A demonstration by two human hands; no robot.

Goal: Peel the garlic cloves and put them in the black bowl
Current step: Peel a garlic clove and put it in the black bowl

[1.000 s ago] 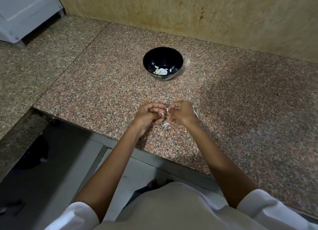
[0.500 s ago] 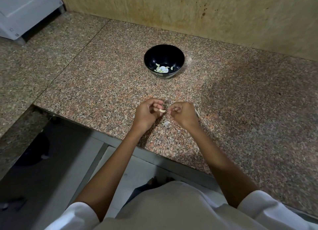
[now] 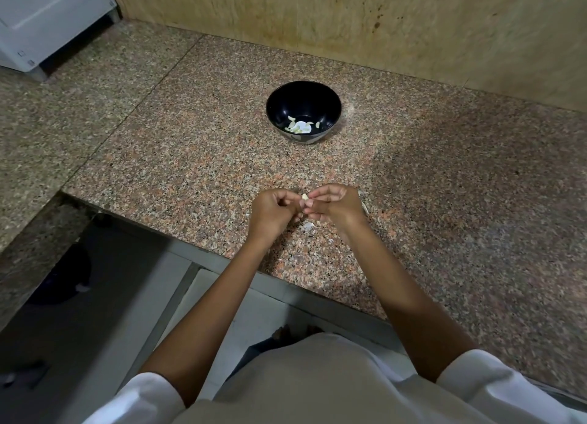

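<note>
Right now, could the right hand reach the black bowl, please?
Probably yes: only bare counter lies between the right hand and the open-topped black bowl. The left hand, also pinching the garlic clove, would have to let go first.

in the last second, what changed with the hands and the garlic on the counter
Little. The left hand and right hand kept pinching the garlic clove between them; it was mostly hidden by the fingers a second ago and now shows pale at the fingertips. Nothing was let go. The black bowl, the peeled cloves in it and the peel scraps stayed put.
</note>
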